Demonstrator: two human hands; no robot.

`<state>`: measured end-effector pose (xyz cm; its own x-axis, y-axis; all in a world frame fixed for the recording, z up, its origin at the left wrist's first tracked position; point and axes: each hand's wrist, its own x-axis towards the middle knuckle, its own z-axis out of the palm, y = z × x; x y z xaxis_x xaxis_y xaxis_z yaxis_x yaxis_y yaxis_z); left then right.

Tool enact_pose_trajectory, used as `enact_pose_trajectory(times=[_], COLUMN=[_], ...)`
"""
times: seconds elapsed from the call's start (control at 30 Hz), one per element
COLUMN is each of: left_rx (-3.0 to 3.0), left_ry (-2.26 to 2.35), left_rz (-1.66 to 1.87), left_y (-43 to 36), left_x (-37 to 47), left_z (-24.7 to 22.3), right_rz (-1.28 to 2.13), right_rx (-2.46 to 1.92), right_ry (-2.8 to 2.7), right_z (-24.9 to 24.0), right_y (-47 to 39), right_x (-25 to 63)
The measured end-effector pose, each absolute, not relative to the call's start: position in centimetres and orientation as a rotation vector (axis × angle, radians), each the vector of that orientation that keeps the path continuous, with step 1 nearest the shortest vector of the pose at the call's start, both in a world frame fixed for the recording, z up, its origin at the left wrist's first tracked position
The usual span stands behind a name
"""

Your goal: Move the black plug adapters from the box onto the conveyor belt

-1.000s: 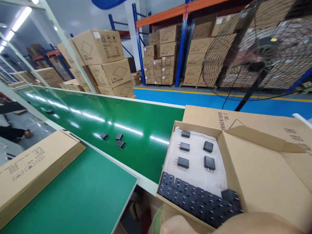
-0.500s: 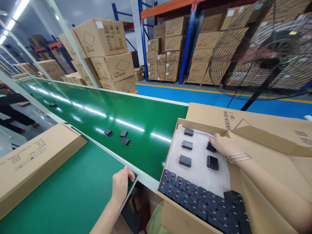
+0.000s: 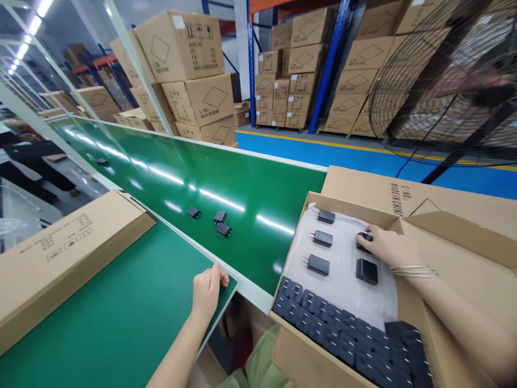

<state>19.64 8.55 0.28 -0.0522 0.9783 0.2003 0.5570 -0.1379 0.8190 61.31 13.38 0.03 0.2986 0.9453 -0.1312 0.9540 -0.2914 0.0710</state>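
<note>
Open carton (image 3: 297,351), right side: holds a white liner sheet (image 3: 347,283) and black plug adapters. Along the near wall, packed adapters (image 3: 331,335) stand side by side in about two rows, prongs up; at the right end the block partly runs on behind the right forearm, count uncertain. On the liner, five adapters lie spaced apart: a left column of three (image 3: 319,264), prongs pointing left, and a right column of two.

Right hand (image 3: 390,247): inside this carton, fingers closed about the far adapter (image 3: 363,245) of the right column, partly hiding it; it sits at liner level. The near adapter (image 3: 367,271) of that column lies just beside, untouched.

Left hand (image 3: 207,291): over the corner of the green bench (image 3: 109,307), fingers loosely curled; whether anything is inside cannot be told.

Second carton (image 3: 72,258), printed, lies on the bench at left; contents not visible. Green belt (image 3: 270,183): three adapters (image 3: 223,230) near one another, a fourth (image 3: 103,161) well apart, farther up. Behind the belt: stacked cartons (image 3: 197,102), contents hidden.
</note>
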Motion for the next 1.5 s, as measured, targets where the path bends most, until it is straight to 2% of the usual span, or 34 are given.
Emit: enact_pose_trajectory(times=[0.17, 0.3, 0.5, 0.7, 0.87, 1.03, 1.2, 1.37, 1.5], left_rx=[1.568, 1.679, 2.176, 2.276, 2.417, 2.543, 2.594, 2.62, 2.574], left_ry=[1.605, 1.653, 1.96, 2.169, 2.108, 1.891, 1.688, 1.435, 1.396], left_rz=[1.053, 0.842, 0.145, -0.029, -0.161, -0.284, -0.325, -0.298, -0.25], left_y=[8.9, 11.1, 16.6, 22.3, 25.3, 26.1, 23.3, 19.6, 18.9], left_x=[19.4, 18.5, 18.5, 17.1, 14.4, 14.6, 19.4, 26.0, 27.0], left_z=[0.9, 2.4, 2.8, 1.0, 0.0, -0.3, 0.0, -0.6, -0.6], right_rz=[0.013, 0.055, -0.135, -0.109, -0.109, -0.186, -0.4, -0.611, -0.744], right_rx=[2.494, 2.423, 1.803, 1.149, 0.873, 1.066, 1.385, 1.455, 1.468], right_ry=[1.745, 2.046, 2.733, 2.998, 3.028, 2.966, 2.821, 2.742, 2.734], right_z=[0.6, 2.3, 2.0, -0.8, -2.2, -1.9, -1.8, -2.6, -2.7], right_y=[13.5, 15.1, 21.3, 25.5, 27.0, 28.2, 27.2, 24.7, 23.7], right_x=[60.5, 57.9, 46.7, 35.2, 31.9, 34.8, 41.1, 43.7, 43.3])
